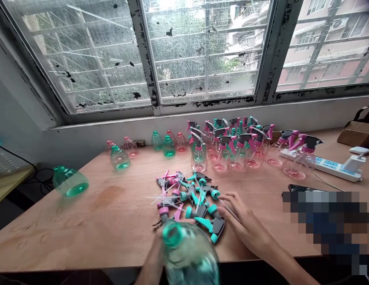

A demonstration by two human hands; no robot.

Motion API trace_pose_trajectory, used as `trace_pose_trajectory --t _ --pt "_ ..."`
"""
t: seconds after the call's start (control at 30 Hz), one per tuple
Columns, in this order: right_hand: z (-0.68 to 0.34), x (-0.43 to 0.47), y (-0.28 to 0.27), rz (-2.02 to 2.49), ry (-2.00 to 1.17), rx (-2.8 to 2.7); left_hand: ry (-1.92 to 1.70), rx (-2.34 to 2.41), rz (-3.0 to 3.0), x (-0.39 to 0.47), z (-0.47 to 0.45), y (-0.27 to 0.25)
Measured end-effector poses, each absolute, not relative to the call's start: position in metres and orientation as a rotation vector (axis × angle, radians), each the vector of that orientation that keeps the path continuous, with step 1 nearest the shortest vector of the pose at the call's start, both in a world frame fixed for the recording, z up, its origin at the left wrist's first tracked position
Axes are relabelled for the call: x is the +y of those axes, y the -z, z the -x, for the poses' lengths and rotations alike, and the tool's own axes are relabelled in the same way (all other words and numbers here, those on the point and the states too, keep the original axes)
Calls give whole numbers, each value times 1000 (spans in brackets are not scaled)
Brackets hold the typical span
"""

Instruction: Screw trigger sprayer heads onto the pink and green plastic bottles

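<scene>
Close to the camera, a clear green spray bottle (192, 253) without a head tilts with its open neck toward the pile. My left hand (154, 253) is closed around it, mostly hidden behind the bottle. My right hand (239, 221) reaches over the right side of the pile, its thumb and fingers apart. A thin white dip tube runs between them, beside a teal and grey trigger spray head (214, 194). Another teal spray head (217, 225) lies just under the thumb. Pink and grey spray heads (169, 202) make up the left of the pile.
Bottles fitted with spray heads (222, 154) stand along the back right. Headless green bottles (120, 158) and pink ones stand at the back left; one green bottle (70, 182) is near the left edge. A power strip (335, 166) and a phone (303, 188) lie at right.
</scene>
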State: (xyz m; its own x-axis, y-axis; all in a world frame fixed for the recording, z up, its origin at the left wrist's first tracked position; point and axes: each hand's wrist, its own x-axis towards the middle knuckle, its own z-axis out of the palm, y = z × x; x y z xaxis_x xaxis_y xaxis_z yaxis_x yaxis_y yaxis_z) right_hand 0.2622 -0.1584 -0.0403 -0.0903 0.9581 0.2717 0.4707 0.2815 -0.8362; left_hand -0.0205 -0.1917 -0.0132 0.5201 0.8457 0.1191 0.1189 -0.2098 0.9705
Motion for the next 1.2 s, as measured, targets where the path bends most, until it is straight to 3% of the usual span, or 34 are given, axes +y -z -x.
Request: trace_pose_trajectory --t 0.27,0.4,0.57,0.9,1.03,1.2 --pt "-268 -153 52 1348 -680 -1993 -551 472 -1653 -165 -51 64" --pt "-273 -152 58 1252 -666 -1848 -626 379 -1795 -160 -62 77" --pt "-272 -155 47 1168 -747 -1759 -726 579 -1850 -169 -51 52" --pt "-279 -147 53 1481 -367 -1817 -961 843 -1545 -169 -26 23" --pt "-272 -138 43 1545 -492 -2029 -1072 861 -1466 -166 -19 34" --pt "-257 -113 16 1515 -604 -2374 -1151 552 -1388 -169 -17 56"
